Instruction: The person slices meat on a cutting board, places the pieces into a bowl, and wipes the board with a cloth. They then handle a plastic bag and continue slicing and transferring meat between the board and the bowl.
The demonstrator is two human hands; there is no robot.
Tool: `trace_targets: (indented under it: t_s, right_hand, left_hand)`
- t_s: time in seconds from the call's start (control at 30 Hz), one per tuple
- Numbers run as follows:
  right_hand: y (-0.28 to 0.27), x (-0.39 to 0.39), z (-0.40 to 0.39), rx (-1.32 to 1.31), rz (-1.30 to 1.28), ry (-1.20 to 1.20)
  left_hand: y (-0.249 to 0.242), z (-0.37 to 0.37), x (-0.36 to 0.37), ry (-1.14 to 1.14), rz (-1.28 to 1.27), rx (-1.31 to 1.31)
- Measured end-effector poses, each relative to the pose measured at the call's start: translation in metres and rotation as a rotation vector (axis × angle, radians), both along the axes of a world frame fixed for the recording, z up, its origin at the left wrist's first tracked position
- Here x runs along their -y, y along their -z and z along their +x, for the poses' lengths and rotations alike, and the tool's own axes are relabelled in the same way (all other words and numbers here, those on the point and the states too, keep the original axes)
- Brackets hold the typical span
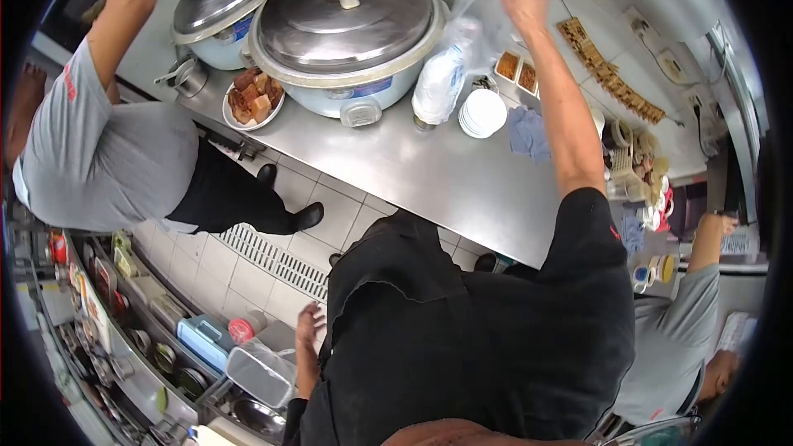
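Observation:
At the top, my right hand [522, 2] has its fingers closed on a clear plastic bag [487, 7], pulled up from a bundle of white bags [442, 87] on the steel counter [372, 144]. Close below that arm are a stack of white bowls [482, 113], a container of orange-red contents [516, 70] and a blue cloth [529, 132]. My left hand [308, 324] hangs low over the floor by my side, fingers apart and holding nothing.
Two large lidded cookers [343, 25] [227, 0] and a plate of meat pieces [246, 107] occupy the counter's left. One person in grey [140, 157] stands left, another [661, 355] right. Behind me are a blue box [205, 343] and a clear tub [260, 373].

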State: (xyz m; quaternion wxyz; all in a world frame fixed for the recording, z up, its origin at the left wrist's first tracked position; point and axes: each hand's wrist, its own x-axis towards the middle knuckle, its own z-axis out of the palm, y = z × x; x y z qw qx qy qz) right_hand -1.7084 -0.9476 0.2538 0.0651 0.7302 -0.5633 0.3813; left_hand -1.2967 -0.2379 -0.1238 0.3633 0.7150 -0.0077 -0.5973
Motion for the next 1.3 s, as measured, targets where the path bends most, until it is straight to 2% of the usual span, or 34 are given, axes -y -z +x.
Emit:
trace_targets:
  t_s: [0.03,0.1,0.13,0.17,0.2,0.23,0.33,0.37,0.43,0.5,0.53,0.57,0.63,0.67,0.73,0.77,0.87,0.9,0.93,1.0,1.03,1.07,1.1,1.13,1.23,1.3]
  right_hand:
    - [-0.015,-0.015,0.005,0.059,-0.24,0.097]
    - [-0.032,-0.044,0.007,0.011,-0.117,0.038]
    - [-0.035,-0.059,0.01,0.073,-0.431,-0.027]
    - [-0.042,-0.078,0.013,0.1,-0.52,-0.051]
    - [-0.059,-0.12,0.032,0.186,-0.498,-0.116]
    - [-0.069,-0.158,0.047,0.214,-0.354,-0.212]
    - [-0.062,-0.239,0.088,0.311,0.121,-0.725]
    - [-0.056,-0.267,0.105,0.329,0.264,-0.882]
    - [-0.04,-0.31,0.139,0.325,0.613,-1.157]
    - [-0.013,-0.342,0.172,0.312,0.898,-1.369]
    - [-0.002,-0.358,0.188,0.293,0.871,-1.454]
    - [0.008,-0.367,0.2,0.276,0.842,-1.539]
    - [0.03,-0.371,0.214,0.291,1.052,-1.51]
    - [0.042,-0.371,0.22,0.295,1.159,-1.491]
    - [0.066,-0.359,0.234,0.376,1.195,-1.408]
    - [0.074,-0.357,0.24,0.401,1.246,-1.364]
    - [0.073,-0.338,0.285,0.463,1.341,-1.259]
    - [0.072,-0.336,0.3,0.46,1.323,-1.29]
    - [0.07,-0.336,0.316,0.463,1.288,-1.329]
    - [0.071,-0.344,0.343,0.471,1.35,-1.312]
    - [0.078,-0.346,0.355,0.436,1.359,-1.326]
    - [0.086,-0.355,0.369,0.427,1.26,-1.318]
    - [0.091,-0.364,0.38,0.424,1.155,-1.315]
    - [0.085,-0.377,0.382,0.275,0.913,-1.28]
    - [0.051,-0.422,0.369,0.177,0.262,-1.489]
    - [0.04,-0.454,0.366,0.137,0.055,-1.755]
  left_hand:
    - [0.001,0.001,0.007,-0.063,0.0,0.043]
    - [-0.015,0.007,0.041,-0.009,0.027,0.195]
    - [-0.027,0.01,0.057,0.014,-0.005,0.251]
    - [-0.024,0.016,0.07,0.083,-0.155,0.387]
    - [-0.055,0.008,0.096,0.105,-0.216,0.512]
    - [-0.113,-0.006,0.127,0.137,-0.26,0.636]
    - [-0.237,-0.041,0.194,0.194,-0.677,0.757]
    - [-0.269,-0.053,0.208,0.241,-0.815,0.791]
    - [-0.318,-0.082,0.226,0.15,-1.062,0.922]
    - [-0.324,-0.083,0.23,0.192,-1.182,1.022]
    - [-0.324,-0.082,0.227,0.22,-1.242,1.074]
    - [-0.307,-0.074,0.219,0.252,-1.194,1.058]
    - [-0.253,-0.049,0.189,0.314,-1.096,1.018]
    - [-0.247,-0.044,0.172,0.221,-0.993,1.031]
    - [-0.238,-0.042,0.135,0.01,-0.756,1.037]
    - [-0.237,-0.033,0.118,0.006,-0.641,0.961]
    - [-0.24,0.004,0.076,0.005,-0.624,0.768]
    - [-0.235,0.016,0.067,0.016,-0.656,1.028]
    - [-0.24,0.028,0.059,-0.009,-0.687,1.032]
    - [-0.242,0.046,0.048,-0.312,-0.766,0.719]
    - [-0.246,0.057,0.043,-0.378,-0.736,0.677]
    - [-0.251,0.068,0.038,-0.441,-0.712,0.643]
    - [-0.256,0.078,0.036,-0.471,-0.57,0.793]
    - [-0.26,0.086,0.035,-0.499,-0.423,0.941]
    - [-0.272,0.107,0.025,-0.641,-0.115,1.229]
    - [-0.285,0.111,0.022,-0.67,-0.022,1.317]
